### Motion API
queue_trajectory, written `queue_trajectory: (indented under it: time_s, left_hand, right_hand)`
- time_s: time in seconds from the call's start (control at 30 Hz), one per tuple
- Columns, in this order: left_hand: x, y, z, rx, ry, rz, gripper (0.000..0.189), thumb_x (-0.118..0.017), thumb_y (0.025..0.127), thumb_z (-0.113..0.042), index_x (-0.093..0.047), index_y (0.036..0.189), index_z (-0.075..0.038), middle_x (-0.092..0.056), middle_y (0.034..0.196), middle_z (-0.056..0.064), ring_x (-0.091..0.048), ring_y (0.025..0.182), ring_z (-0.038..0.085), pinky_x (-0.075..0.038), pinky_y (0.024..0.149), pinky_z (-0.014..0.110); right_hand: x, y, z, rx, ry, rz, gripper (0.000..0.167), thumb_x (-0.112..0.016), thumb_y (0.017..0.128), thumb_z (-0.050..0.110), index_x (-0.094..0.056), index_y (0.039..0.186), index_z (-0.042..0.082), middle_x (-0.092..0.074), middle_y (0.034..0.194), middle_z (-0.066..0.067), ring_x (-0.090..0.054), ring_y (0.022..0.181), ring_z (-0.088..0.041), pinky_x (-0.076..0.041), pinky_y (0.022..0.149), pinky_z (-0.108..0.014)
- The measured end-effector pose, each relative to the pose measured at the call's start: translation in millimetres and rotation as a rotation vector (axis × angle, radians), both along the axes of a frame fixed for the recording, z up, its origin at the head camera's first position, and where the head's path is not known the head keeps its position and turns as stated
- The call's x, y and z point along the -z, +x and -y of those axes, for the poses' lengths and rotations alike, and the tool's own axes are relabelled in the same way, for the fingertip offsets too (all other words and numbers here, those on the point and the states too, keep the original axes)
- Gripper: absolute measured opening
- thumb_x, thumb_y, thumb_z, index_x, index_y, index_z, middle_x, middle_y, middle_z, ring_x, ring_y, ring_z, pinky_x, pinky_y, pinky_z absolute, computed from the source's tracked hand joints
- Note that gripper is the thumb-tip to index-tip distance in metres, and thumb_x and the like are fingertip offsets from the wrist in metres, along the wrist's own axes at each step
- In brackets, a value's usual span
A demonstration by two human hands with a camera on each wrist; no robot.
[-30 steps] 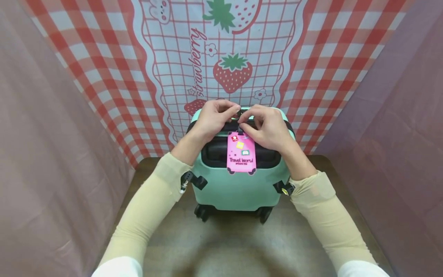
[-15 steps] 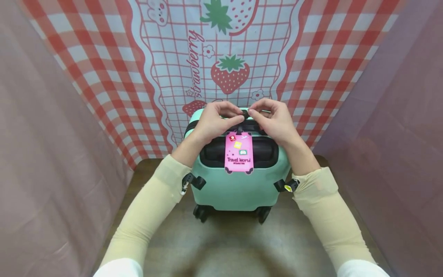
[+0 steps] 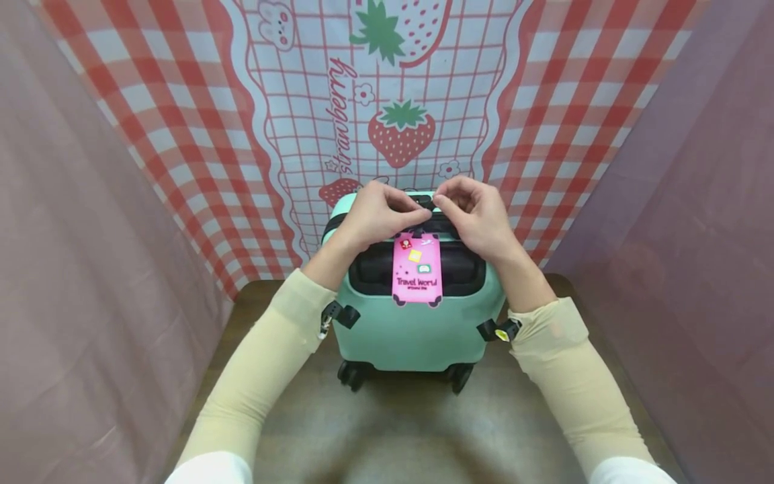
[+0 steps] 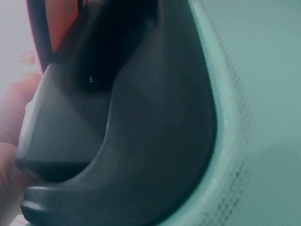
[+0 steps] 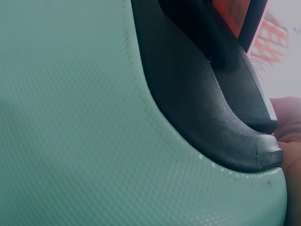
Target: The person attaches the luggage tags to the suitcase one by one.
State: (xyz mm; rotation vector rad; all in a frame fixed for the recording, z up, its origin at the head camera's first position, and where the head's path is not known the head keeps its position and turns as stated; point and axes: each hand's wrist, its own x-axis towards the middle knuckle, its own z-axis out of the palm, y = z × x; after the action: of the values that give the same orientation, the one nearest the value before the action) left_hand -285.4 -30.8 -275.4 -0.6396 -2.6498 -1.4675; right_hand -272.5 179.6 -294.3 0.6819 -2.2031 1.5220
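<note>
A mint-green suitcase (image 3: 417,336) stands upright, a pink luggage tag (image 3: 417,272) hanging over the black recess on its near side. From the tag's top a black strap (image 3: 425,202) runs up to the suitcase's top handle area. My left hand (image 3: 381,216) pinches this strap from the left, thumb and forefinger close together. On the other side, my right hand (image 3: 480,218) pinches the strap with thumb and fingertips. The exact hold is partly hidden by the fingers. Both wrist views show mostly the green shell (image 4: 268,117) and black recess frame (image 5: 188,89).
Under the suitcase's black wheels (image 3: 462,376) lies a wooden tabletop (image 3: 387,437). A red-checked strawberry cloth (image 3: 402,81) hangs right behind it. Pinkish curtains (image 3: 109,302) close off both sides.
My right hand has risen from near the tag's top to the strap beside my left fingertips. My left thumb has moved slightly right and down. The tag hangs in nearly the same place.
</note>
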Motion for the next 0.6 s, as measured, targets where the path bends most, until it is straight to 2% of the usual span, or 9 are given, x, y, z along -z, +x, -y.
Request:
queue_trajectory:
  time_s: [0.13, 0.33, 0.47, 0.6]
  left_hand:
    - [-0.2, -0.9, -0.9, 0.011, -0.033, -0.024, 0.019, -0.085, 0.091, -0.031, -0.087, 0.096, -0.012, -0.082, 0.092, 0.003, -0.073, 0.082, 0.016, -0.056, 0.07, 0.028]
    - [-1.0, -0.4, -3.5, 0.014, -0.069, -0.037, 0.02, -0.085, 0.091, -0.03, -0.086, 0.095, -0.011, -0.082, 0.092, 0.004, -0.072, 0.082, 0.017, -0.056, 0.069, 0.027]
    - [-1.2, -1.0, -3.2, 0.009, -0.079, -0.025, 0.02, -0.085, 0.091, -0.031, -0.086, 0.095, -0.011, -0.081, 0.092, 0.004, -0.071, 0.082, 0.017, -0.056, 0.069, 0.028]
    - [-0.5, -3.0, -0.2, 0.016, -0.069, -0.015, 0.02, -0.085, 0.091, -0.032, -0.086, 0.095, -0.012, -0.081, 0.092, 0.003, -0.072, 0.084, 0.018, -0.056, 0.07, 0.029]
  right_hand:
    - [2.0, 0.3, 1.0, -0.003, -0.016, -0.05, 0.015, -0.069, 0.103, 0.01, -0.072, 0.104, -0.004, -0.064, 0.082, -0.003, -0.048, 0.06, -0.009, -0.04, 0.056, -0.022]
    - [4.8, 2.5, 1.0, 0.046, -0.026, -0.1, 0.013, -0.068, 0.104, 0.009, -0.07, 0.102, -0.004, -0.056, 0.076, 0.004, -0.044, 0.058, -0.01, -0.037, 0.055, -0.022]
    - [4.7, 3.8, 1.2, 0.068, -0.038, -0.102, 0.015, -0.068, 0.104, 0.01, -0.07, 0.103, -0.004, -0.058, 0.078, 0.006, -0.045, 0.059, -0.01, -0.037, 0.056, -0.022]
    - [3.2, 2.9, 0.5, 0.028, -0.053, -0.052, 0.017, -0.067, 0.105, 0.012, -0.07, 0.106, -0.004, -0.059, 0.078, 0.005, -0.046, 0.06, -0.009, -0.038, 0.054, -0.022]
